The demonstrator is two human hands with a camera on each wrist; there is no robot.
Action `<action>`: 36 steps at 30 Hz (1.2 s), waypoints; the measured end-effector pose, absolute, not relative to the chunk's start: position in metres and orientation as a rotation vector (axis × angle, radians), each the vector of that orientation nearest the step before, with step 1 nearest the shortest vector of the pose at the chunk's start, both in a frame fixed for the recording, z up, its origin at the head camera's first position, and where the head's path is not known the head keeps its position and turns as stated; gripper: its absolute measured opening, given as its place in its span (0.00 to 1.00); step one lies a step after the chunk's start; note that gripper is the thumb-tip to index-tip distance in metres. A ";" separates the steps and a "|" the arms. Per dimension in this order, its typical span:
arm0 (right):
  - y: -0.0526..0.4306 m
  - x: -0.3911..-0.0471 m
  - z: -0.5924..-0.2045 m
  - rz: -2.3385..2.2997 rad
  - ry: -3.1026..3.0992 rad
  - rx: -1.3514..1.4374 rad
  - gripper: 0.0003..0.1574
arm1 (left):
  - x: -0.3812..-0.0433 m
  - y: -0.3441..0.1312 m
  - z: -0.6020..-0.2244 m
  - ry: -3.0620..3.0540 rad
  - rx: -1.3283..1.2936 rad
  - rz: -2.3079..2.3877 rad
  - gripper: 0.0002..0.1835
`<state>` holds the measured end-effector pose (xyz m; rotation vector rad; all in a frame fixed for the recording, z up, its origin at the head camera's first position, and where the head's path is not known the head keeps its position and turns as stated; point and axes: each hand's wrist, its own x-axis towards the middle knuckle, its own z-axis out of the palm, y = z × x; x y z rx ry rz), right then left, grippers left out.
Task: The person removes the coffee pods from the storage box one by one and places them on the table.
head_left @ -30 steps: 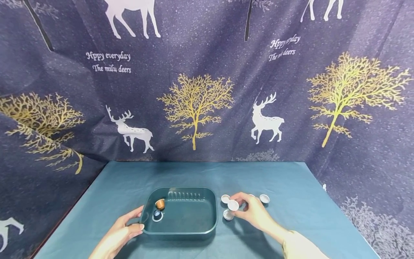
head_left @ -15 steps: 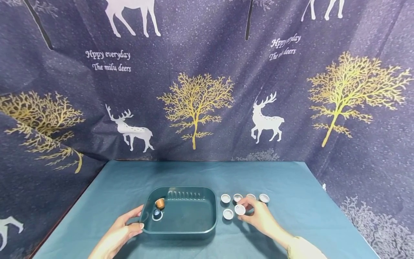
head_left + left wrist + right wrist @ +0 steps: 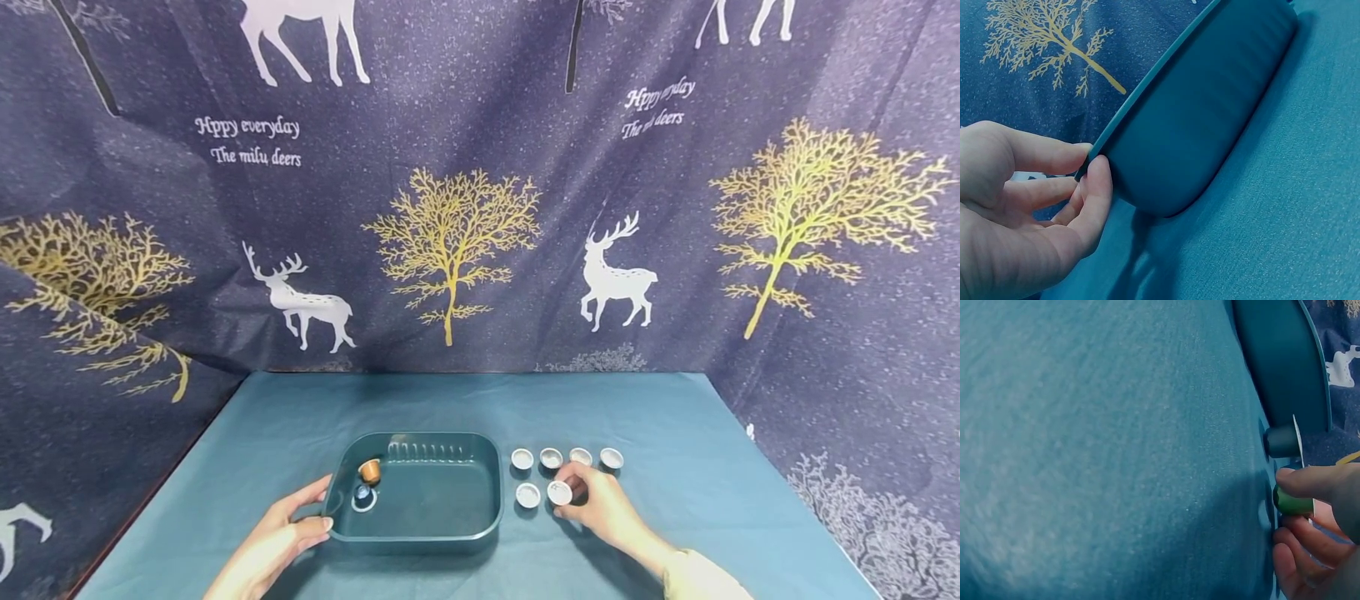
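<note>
My left hand (image 3: 281, 527) pinches the rim of a dark green tray (image 3: 416, 543) at its left end, thumb and fingers on either side of the edge in the left wrist view. With my right hand (image 3: 606, 507) I hold a green coffee capsule (image 3: 1294, 504) by its sides, white lid up, low over the cloth. Just left of it stands a dark capsule (image 3: 1283, 442), also lid up. Behind, a row of several capsules (image 3: 551, 458) shows white lids, one partly covered by my fingers. Inside the tray are an orange capsule (image 3: 370, 472) and a blue capsule (image 3: 363, 495).
A blue-green cloth (image 3: 645, 408) covers the table. Behind it hangs a dark curtain (image 3: 517, 342) printed with deer and trees. The tray's right wall stands close to the nearest capsules.
My right hand has carried the green capsule rightward, toward me and down, from over the other capsules to beside the dark one. The left hand stays on the tray.
</note>
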<state>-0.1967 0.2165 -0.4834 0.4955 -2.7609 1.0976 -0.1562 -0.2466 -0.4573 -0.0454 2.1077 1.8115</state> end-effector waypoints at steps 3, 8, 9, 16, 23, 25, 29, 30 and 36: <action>0.216 -0.197 -0.483 1.107 -2.777 0.482 0.23 | -0.156 -0.246 -0.457 2.106 -0.058 1.813 0.42; 0.216 -0.195 -0.482 1.126 -2.778 0.466 0.24 | -0.156 -0.246 -0.456 2.105 -0.067 1.809 0.41; 0.216 -0.195 -0.482 1.131 -2.778 0.461 0.24 | -0.157 -0.246 -0.456 2.106 -0.069 1.807 0.41; 0.215 -0.197 -0.485 1.152 -2.790 0.417 0.24 | -0.157 -0.245 -0.455 2.110 -0.088 1.797 0.41; 0.215 -0.198 -0.487 1.134 -2.800 0.378 0.25 | -0.156 -0.245 -0.454 2.114 -0.074 1.798 0.41; 0.215 -0.197 -0.487 1.138 -2.793 0.379 0.25 | -0.156 -0.245 -0.454 2.112 -0.072 1.800 0.41; 0.215 -0.195 -0.485 1.151 -2.779 0.378 0.25 | -0.157 -0.245 -0.454 2.107 -0.077 1.803 0.41; 0.215 -0.194 -0.485 1.155 -2.776 0.378 0.25 | -0.157 -0.246 -0.454 2.107 -0.077 1.804 0.41; 0.214 -0.192 -0.483 1.171 -2.780 0.364 0.27 | -0.157 -0.246 -0.455 2.101 -0.083 1.807 0.41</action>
